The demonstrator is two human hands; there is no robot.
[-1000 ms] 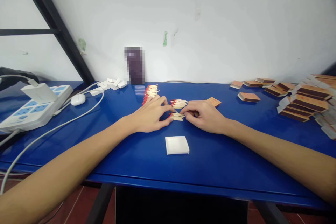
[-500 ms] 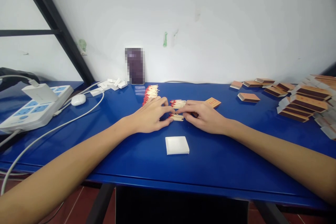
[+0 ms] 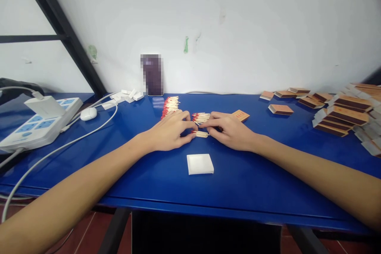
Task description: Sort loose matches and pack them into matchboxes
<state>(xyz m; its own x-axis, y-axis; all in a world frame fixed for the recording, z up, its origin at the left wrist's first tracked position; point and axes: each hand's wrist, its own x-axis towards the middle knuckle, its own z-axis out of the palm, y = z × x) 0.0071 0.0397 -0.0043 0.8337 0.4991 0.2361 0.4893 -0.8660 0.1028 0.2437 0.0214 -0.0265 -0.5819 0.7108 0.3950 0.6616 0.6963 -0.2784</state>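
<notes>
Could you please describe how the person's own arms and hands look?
Both arms are bare up to the frame edge, with no sleeves in view. The left hand and right hand wear no gloves; no rings, watch or bracelet can be seen.

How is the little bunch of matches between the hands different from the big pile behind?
The small bunch of red-tipped wooden matches has few sticks; the big pile of red-tipped wooden matches has many more. The fingers of the left hand and right hand pinch the small bunch's ends; nobody holds the big pile, farther back. Both have pale sticks and red heads, lying on the blue table.
</notes>
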